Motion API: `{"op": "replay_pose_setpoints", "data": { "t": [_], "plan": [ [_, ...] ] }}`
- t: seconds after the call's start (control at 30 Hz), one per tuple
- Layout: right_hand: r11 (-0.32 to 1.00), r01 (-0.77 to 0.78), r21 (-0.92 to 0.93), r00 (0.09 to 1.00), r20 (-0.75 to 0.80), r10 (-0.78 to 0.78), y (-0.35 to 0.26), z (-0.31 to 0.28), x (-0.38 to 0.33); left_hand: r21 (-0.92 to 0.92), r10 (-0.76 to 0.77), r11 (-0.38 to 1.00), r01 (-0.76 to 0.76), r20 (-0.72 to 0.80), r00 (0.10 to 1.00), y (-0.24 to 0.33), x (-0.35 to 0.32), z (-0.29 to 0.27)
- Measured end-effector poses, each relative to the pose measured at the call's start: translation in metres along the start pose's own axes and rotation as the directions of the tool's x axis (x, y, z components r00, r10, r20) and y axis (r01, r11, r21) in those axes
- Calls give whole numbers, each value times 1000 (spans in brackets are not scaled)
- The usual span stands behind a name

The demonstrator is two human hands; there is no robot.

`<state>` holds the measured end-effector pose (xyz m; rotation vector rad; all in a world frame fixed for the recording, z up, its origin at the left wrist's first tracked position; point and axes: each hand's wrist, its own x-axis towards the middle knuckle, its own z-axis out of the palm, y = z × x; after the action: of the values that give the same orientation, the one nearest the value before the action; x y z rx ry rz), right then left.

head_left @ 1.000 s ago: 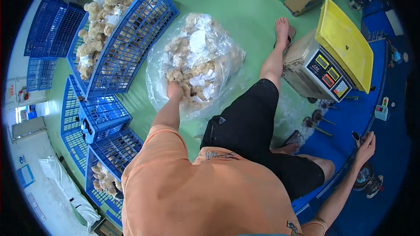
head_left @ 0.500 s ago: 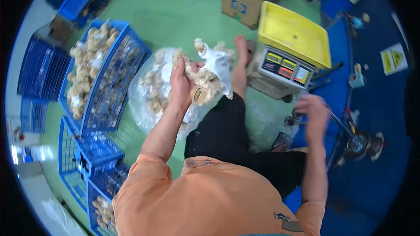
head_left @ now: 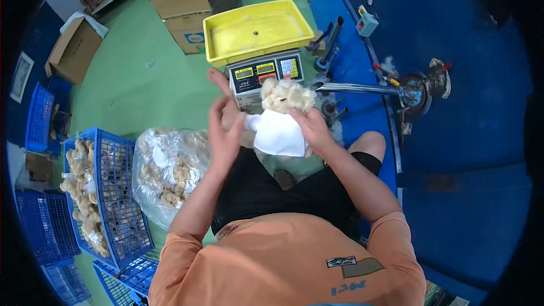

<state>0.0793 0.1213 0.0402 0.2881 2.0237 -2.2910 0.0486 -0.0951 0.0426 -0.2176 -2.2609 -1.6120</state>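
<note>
A beige plush toy (head_left: 276, 97) in a white shirt (head_left: 280, 133) is up in front of my lap, its furry part upward. My right hand (head_left: 315, 129) is closed on its right side, the thumb pressed on the edge of the shirt. Beside the toy's white sleeve is my left hand (head_left: 225, 136), thumb and fingers apart, the thumb close to the sleeve end; whether it touches is unclear. Just right of the toy's furry top is the cut end of a metal tube (head_left: 357, 87). The toy's underside is hidden.
A yellow tray (head_left: 255, 51) rests on a digital scale (head_left: 245, 82) ahead. To the left are a clear plastic bag (head_left: 148, 195) of plush toys and a blue crate (head_left: 122, 192) full of them. A cardboard box (head_left: 181, 28) stands beyond; a blue machine (head_left: 447, 107) is at right.
The view has turned to the right. The toy has moved from my left hand, over the bag, to my right hand near the tube. My left hand has opened beside the sleeve.
</note>
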Motion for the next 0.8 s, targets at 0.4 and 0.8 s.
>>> {"op": "replay_pose_setpoints", "data": {
  "t": [0.4, 0.8],
  "plan": [
    [996, 94, 5, 984, -150, -92, 32, -16, 8, -428, -318, 790, 439, 327, 890, 14, 0, 59],
    [344, 388, -855, 794, 120, -596, 8, -21, 6, -487, -305, 677, 551, 497, 813, 9, 21, 91]
  ]
}}
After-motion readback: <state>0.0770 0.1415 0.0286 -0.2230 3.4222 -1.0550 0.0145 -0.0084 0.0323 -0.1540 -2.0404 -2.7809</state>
